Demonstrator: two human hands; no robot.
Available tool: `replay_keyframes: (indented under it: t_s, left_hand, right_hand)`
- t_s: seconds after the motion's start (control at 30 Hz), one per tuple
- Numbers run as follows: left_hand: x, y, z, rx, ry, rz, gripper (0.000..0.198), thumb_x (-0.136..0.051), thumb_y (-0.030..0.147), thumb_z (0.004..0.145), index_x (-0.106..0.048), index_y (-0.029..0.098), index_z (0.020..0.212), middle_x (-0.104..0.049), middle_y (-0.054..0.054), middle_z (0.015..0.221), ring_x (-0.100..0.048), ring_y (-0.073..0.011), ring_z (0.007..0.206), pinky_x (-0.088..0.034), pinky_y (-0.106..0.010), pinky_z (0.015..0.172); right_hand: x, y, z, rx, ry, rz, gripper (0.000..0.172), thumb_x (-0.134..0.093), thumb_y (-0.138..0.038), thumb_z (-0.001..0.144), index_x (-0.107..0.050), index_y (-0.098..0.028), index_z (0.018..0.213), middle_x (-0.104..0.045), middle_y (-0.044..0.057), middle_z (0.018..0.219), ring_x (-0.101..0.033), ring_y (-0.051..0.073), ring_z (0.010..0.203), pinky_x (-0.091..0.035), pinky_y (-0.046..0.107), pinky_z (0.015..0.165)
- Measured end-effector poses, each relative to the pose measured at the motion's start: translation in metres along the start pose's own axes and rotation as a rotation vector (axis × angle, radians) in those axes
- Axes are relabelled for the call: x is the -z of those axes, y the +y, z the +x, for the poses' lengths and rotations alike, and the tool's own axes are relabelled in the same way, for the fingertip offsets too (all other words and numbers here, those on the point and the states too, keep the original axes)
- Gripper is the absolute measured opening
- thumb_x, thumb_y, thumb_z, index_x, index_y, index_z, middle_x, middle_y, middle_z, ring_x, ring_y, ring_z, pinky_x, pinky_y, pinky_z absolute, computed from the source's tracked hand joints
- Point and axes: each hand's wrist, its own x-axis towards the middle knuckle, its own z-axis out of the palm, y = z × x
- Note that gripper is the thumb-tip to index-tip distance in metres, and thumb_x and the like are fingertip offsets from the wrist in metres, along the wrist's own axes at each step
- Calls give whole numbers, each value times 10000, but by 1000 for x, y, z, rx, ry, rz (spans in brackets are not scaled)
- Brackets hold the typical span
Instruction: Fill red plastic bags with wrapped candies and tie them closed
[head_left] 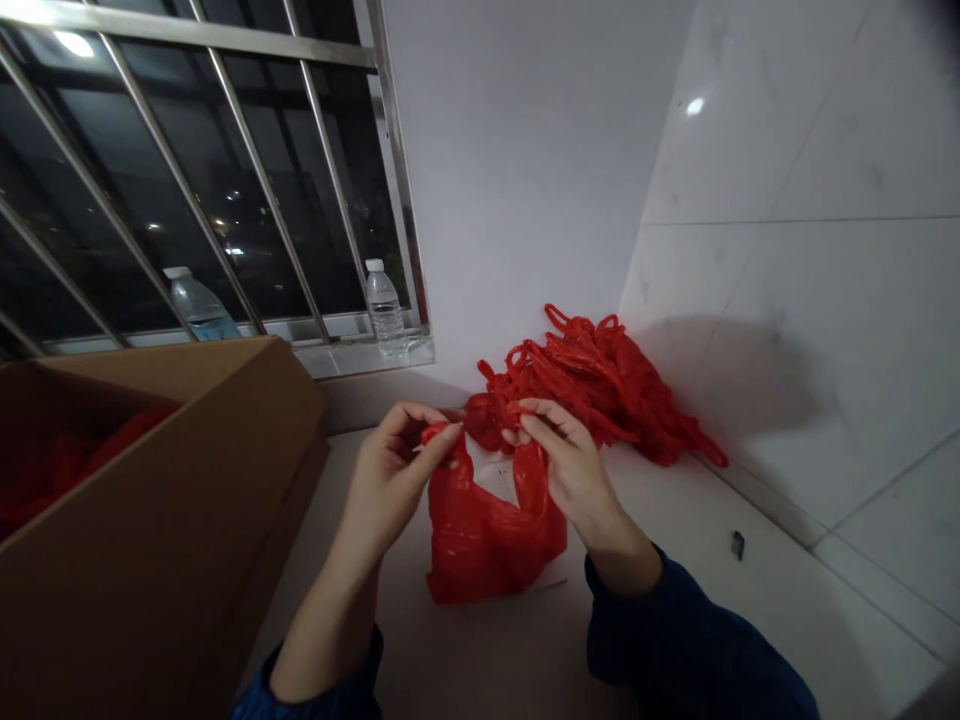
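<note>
A red plastic bag (487, 545) hangs between my two hands, just above the white surface or resting on it; I cannot tell which. My left hand (401, 465) pinches one of its handles between thumb and fingers. The other handle is pinched in my right hand (566, 460). Something white with small dark marks shows in the gap between the handles, partly hidden by the bag. Behind my hands lies a heap of crumpled red plastic bags (592, 375), piled against the wall in the corner.
At the left stands a large cardboard box (187, 510) with red plastic inside. Two plastic bottles, a clear bottle (386, 310) and a bottle with bluish contents (201, 305), stand by the barred window (247, 160). A small dark object (738, 545) lies at the right, near the tiled wall (810, 300).
</note>
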Motion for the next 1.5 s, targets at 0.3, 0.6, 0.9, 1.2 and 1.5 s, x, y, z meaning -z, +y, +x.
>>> replay_keyframes:
  t_s: [0.3,0.6,0.9,1.2,1.5]
  left_hand:
    - [-7,0,-19,-224,-311,190,192,-575,275,920,-756,248,975,-607,-74,1117,-541,-224,1131,-435,-355,997]
    - [-24,-33,-26,-61,-247,327,808,-683,380,834,-239,260,1499,-560,-118,1318,-564,-268,1137,-437,-391,967]
    - [-19,-44,-11,477,-429,-557,148,-615,261,839,-586,170,952,-482,52,599,-514,-97,577,-429,-231,668]
    - [-18,-39,-9,577,-225,-693,290,-667,259,778,-580,200,1048,-604,12,772,-579,-117,669,-475,-232,684]
    - [-6,-46,-8,469,-413,-454,444,-633,301,874,-528,227,1299,-714,-46,906,-611,-91,551,-478,-205,564]
  right_hand:
    - [-11,-2,-15,266,-411,-525,433,-682,-166,817,-650,-312,1224,-614,30,1281,-555,207,1210,-426,381,1069]
    - [-5,-3,-14,159,-171,-410,230,-569,-276,931,-709,-291,1113,-642,32,1229,-554,201,1215,-396,393,1094]
    - [3,2,-8,70,-144,-198,356,-501,-268,935,-525,-306,1288,-639,32,1263,-592,184,1175,-457,392,1050]
    - [6,-20,-14,232,-559,-767,386,-412,-102,942,-477,-260,1287,-699,31,999,-609,205,1059,-453,436,992]
    - [2,-10,-18,572,-351,-1058,319,-507,-32,854,-584,-262,1061,-641,53,1012,-607,218,985,-517,378,866]
